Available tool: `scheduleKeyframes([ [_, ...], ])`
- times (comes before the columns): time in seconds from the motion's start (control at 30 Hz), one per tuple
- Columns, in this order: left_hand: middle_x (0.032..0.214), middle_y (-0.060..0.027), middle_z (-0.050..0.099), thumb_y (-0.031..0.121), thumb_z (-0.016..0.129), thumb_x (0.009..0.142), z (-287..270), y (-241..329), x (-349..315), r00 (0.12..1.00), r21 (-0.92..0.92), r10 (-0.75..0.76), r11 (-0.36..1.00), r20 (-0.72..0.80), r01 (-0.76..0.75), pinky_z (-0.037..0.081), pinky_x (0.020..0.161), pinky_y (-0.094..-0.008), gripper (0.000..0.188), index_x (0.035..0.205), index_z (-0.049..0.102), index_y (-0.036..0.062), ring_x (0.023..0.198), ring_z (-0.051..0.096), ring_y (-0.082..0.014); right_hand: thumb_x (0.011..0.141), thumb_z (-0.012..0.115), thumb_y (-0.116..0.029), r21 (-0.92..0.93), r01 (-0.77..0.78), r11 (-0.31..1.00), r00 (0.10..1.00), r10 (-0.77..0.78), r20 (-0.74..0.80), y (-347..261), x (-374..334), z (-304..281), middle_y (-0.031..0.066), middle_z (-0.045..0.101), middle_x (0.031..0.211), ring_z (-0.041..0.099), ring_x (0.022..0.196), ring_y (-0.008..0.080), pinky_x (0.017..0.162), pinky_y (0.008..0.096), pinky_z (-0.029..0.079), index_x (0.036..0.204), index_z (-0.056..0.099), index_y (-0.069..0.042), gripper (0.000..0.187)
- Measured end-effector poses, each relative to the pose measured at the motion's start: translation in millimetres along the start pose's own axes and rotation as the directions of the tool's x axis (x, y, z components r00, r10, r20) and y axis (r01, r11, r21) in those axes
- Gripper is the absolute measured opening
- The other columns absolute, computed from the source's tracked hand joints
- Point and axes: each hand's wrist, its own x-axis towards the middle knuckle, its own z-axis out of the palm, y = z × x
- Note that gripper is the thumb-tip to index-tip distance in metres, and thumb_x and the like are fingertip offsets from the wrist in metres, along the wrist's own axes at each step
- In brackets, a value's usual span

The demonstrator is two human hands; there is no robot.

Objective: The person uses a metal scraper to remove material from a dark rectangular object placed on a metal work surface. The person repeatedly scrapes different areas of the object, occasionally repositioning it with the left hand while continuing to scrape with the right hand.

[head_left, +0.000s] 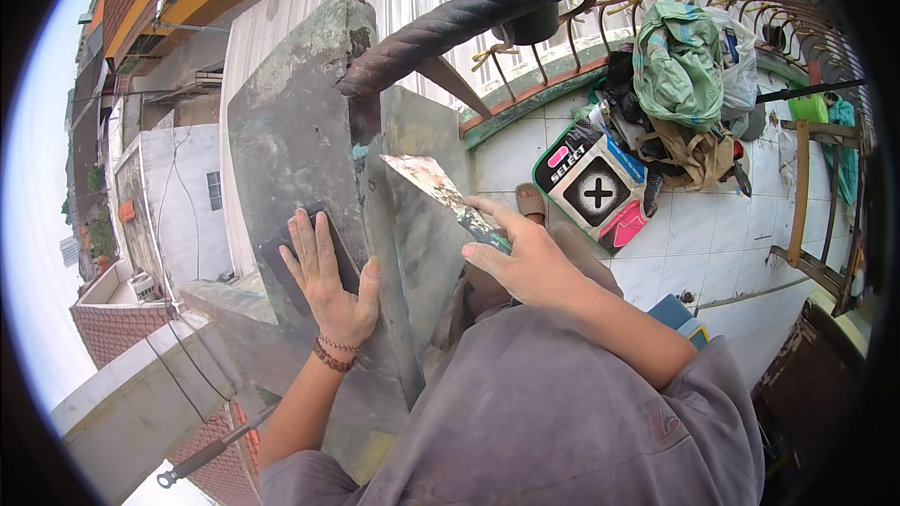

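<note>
My left hand (339,292) lies flat with its fingers spread on a dark rectangular sheet (285,279), probably sandpaper, pressing it to the face of a grey concrete pillar (281,145). The palm covers part of the sheet. My thumb reaches toward the pillar's corner. In my right hand (536,264) is a scraper (427,178) with a broad, stained blade and a dark green handle, gripped with the index finger along it. Its blade points up and left, near the pillar's right edge, apparently apart from it.
A rusty twisted railing (525,0) curves from the pillar over the low tiled ledge. A black pot (530,23) hangs behind it. Green plastic bags (680,66) and a printed sack (591,187) lie on white tiles (722,225). A wooden frame (800,197) stands far right.
</note>
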Motion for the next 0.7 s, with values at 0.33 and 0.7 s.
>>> scheduleKeyframes([
  [0.33,0.163,-0.0255,0.034,0.033,0.065,0.092,1.1,9.2,-3.5,0.996,0.0,0.003,1.0,-0.09,-0.003,0.011,0.124,-0.0589,0.073,0.152,0.044,-0.0019,0.155,0.025,-0.0411,0.099,0.066,-0.026,-0.081,-0.114,0.99,0.991,0.108,-0.077,-50.4,-3.8,-42.0,0.0206,0.067,0.12,0.065,0.112,0.025,0.1,0.0378,0.049,0.148,0.048,-0.008,0.055],
  [0.7,0.163,-0.0266,0.031,0.033,0.066,0.091,0.5,10.0,0.4,0.998,0.018,-0.007,1.0,-0.063,0.008,0.009,0.124,-0.0586,0.075,0.152,0.041,-0.0026,0.155,0.023,-0.0423,0.104,0.057,-0.027,0.113,-0.211,0.971,0.973,0.197,0.123,-18.8,11.3,11.7,0.0076,0.064,0.099,0.057,0.089,0.0137,0.086,0.0297,0.046,0.151,0.047,-0.011,0.051],
])
